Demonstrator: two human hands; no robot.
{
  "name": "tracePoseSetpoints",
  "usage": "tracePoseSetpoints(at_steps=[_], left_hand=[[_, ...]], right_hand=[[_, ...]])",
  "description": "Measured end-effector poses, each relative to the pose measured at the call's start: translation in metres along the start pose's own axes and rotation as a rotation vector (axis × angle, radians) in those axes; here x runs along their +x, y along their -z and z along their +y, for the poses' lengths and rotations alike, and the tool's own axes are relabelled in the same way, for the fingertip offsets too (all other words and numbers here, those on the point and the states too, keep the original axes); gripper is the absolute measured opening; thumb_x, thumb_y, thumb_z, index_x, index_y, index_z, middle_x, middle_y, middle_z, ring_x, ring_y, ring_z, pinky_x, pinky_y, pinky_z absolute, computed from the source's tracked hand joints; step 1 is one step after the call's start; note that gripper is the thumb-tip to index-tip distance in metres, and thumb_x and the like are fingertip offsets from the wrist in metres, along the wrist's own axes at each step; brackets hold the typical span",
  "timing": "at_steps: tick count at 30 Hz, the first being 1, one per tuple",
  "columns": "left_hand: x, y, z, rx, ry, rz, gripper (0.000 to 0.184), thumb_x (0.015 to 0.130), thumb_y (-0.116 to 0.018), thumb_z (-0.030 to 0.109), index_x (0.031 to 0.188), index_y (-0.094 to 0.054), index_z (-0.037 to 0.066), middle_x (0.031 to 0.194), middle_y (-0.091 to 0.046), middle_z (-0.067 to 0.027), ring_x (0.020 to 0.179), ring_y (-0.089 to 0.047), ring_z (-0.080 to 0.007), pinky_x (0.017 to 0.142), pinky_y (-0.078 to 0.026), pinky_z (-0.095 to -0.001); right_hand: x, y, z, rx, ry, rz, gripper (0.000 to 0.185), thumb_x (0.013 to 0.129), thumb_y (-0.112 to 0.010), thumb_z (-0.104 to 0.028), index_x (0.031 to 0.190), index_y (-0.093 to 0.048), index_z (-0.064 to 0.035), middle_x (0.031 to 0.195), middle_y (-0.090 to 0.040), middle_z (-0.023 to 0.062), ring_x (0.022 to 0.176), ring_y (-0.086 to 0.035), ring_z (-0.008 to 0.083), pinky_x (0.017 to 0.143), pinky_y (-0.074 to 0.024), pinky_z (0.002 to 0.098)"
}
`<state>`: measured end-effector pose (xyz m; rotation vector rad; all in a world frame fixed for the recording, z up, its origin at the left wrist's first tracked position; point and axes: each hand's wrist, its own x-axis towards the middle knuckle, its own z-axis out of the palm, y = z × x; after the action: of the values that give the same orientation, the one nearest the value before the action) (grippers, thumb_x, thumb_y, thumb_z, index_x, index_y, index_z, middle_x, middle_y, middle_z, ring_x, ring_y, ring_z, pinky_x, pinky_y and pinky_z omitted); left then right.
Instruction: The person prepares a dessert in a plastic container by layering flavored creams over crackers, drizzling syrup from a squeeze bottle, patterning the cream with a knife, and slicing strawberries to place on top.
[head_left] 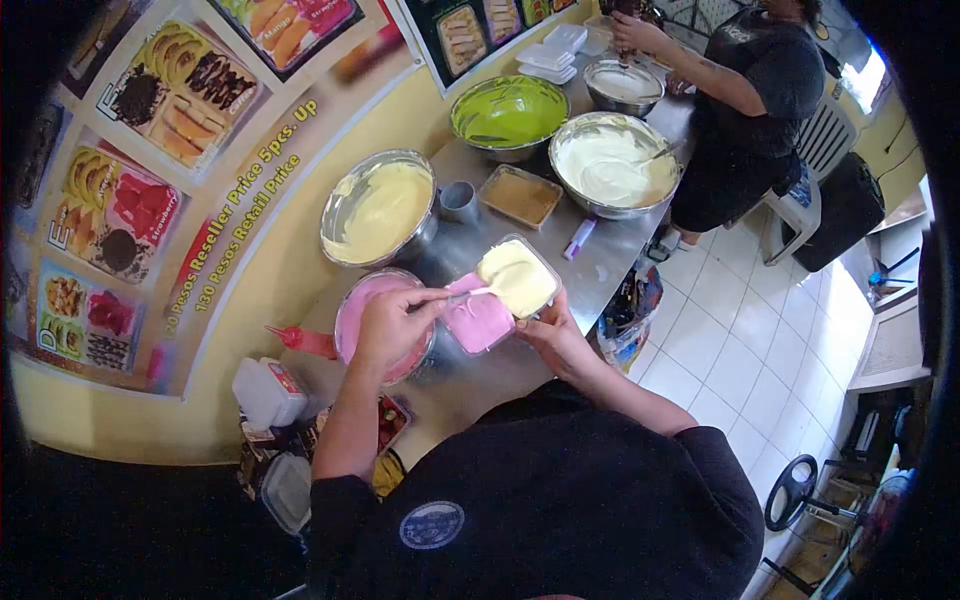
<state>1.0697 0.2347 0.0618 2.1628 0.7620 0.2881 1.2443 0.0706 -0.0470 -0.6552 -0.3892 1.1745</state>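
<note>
My left hand [393, 322] pinches the thin handle of a spoon [474, 293], its tip in pale yellow cream [522, 290]. That cream fills one half of a clear rectangular plastic tub [557, 280]; pink cream [478, 324] fills the other half. My right hand [553, 332] grips the tub by its near right side, holding it tilted above the metal table. Under my left hand stands a bowl of pink cream [352, 318], partly covered by the hand and forearm. Beyond it are a bowl of yellow cream [385, 212] and a grey cup [459, 202].
Farther back are a tray of brown crumbs [521, 196], a white cream bowl [612, 165], a green bowl [510, 112] and stacked white containers [548, 58]. A purple-and-white object [578, 240] lies near the table edge. Another person [755, 90] works at the far end. A red squeeze bottle [303, 341] is left.
</note>
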Motion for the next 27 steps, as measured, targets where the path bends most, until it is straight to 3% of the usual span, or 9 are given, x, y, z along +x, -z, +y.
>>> tracePoseSetpoints(at_steps=[2, 5, 8, 12, 15, 17, 21, 24, 27], left_hand=[[0.001, 0.001, 0.007, 0.165, -0.115, 0.232, 0.019, 0.081, -0.069, 0.008, 0.099, -0.072, 0.004, 0.092, -0.071, -0.0109, 0.083, -0.066, -0.0180, 0.078, -0.050, -0.0284], [-0.003, -0.002, 0.001, 0.166, -0.054, 0.087, 0.018, 0.079, -0.069, 0.007, 0.097, -0.073, 0.006, 0.093, -0.071, -0.0113, 0.080, -0.067, -0.0200, 0.076, -0.050, -0.0282], [-0.009, -0.005, 0.014, 0.300, -0.127, 0.199, 0.019, 0.078, -0.069, 0.006, 0.096, -0.073, 0.007, 0.091, -0.070, -0.0117, 0.080, -0.067, -0.0219, 0.075, -0.051, -0.0288], [-0.010, -0.006, 0.015, 0.319, -0.200, 0.158, 0.019, 0.078, -0.069, 0.005, 0.096, -0.074, 0.007, 0.089, -0.070, -0.0125, 0.079, -0.066, -0.0230, 0.074, -0.051, -0.0292], [-0.007, -0.009, 0.006, 0.262, -0.141, 0.260, 0.020, 0.078, -0.068, 0.004, 0.098, -0.073, 0.005, 0.087, -0.070, -0.0101, 0.078, -0.066, -0.0207, 0.073, -0.050, -0.0296], [-0.005, -0.010, -0.002, 0.020, 0.018, 0.119, 0.019, 0.081, -0.067, 0.004, 0.099, -0.072, 0.003, 0.088, -0.070, -0.0068, 0.078, -0.064, -0.0164, 0.073, -0.050, -0.0271], [-0.002, -0.003, -0.005, -0.185, 0.031, -0.005, 0.018, 0.084, -0.065, 0.005, 0.100, -0.071, 0.000, 0.088, -0.069, -0.0037, 0.078, -0.062, -0.0116, 0.073, -0.049, -0.0235], [0.016, 0.015, -0.028, -0.372, -0.077, 0.179, 0.018, 0.086, -0.064, 0.007, 0.101, -0.071, 0.001, 0.087, -0.068, -0.0020, 0.077, -0.061, -0.0088, 0.070, -0.047, -0.0211], [0.037, 0.045, -0.068, -0.469, 0.126, 0.413, 0.018, 0.085, -0.064, 0.007, 0.101, -0.070, 0.000, 0.085, -0.067, -0.0004, 0.076, -0.061, -0.0095, 0.069, -0.048, -0.0244]], right_hand=[[-0.002, 0.000, 0.003, -0.016, -0.012, 0.016, 0.081, 0.081, -0.067, 0.002, 0.143, -0.019, -0.0191, 0.140, -0.038, 0.0075, 0.124, -0.045, 0.0235, 0.097, -0.0437, 0.0404], [0.000, 0.000, 0.001, -0.006, 0.012, 0.004, 0.080, 0.081, -0.066, 0.002, 0.143, -0.019, -0.0197, 0.139, -0.039, 0.0078, 0.124, -0.045, 0.0232, 0.095, -0.0447, 0.0395], [-0.001, -0.002, -0.002, 0.006, -0.030, 0.033, 0.081, 0.082, -0.066, 0.002, 0.143, -0.019, -0.0206, 0.139, -0.039, 0.0083, 0.124, -0.045, 0.0234, 0.095, -0.0454, 0.0388], [0.000, -0.004, -0.004, -0.013, -0.021, 0.046, 0.082, 0.082, -0.066, 0.002, 0.143, -0.017, -0.0210, 0.141, -0.037, 0.0083, 0.124, -0.046, 0.0231, 0.094, -0.0458, 0.0376], [0.000, -0.004, -0.004, -0.001, -0.029, 0.037, 0.083, 0.082, -0.064, 0.005, 0.144, -0.015, -0.0204, 0.140, -0.037, 0.0111, 0.123, -0.046, 0.0238, 0.095, -0.0457, 0.0383], [0.001, -0.003, -0.004, 0.006, -0.026, 0.040, 0.084, 0.082, -0.063, 0.007, 0.144, -0.013, -0.0195, 0.138, -0.039, 0.0141, 0.122, -0.047, 0.0247, 0.096, -0.0456, 0.0394], [0.000, -0.007, -0.010, -0.006, -0.070, 0.076, 0.079, 0.083, -0.061, 0.007, 0.142, -0.015, -0.0191, 0.136, -0.041, 0.0133, 0.120, -0.049, 0.0238, 0.094, -0.0461, 0.0371], [0.004, 0.000, -0.003, 0.030, -0.115, 0.084, 0.077, 0.082, -0.060, 0.008, 0.141, -0.017, -0.0187, 0.135, -0.042, 0.0131, 0.119, -0.050, 0.0243, 0.094, -0.0454, 0.0371], [0.007, 0.002, 0.003, 0.005, -0.086, 0.111, 0.074, 0.085, -0.058, 0.004, 0.143, -0.021, -0.0206, 0.136, -0.045, 0.0119, 0.117, -0.051, 0.0249, 0.091, -0.0439, 0.0400]])
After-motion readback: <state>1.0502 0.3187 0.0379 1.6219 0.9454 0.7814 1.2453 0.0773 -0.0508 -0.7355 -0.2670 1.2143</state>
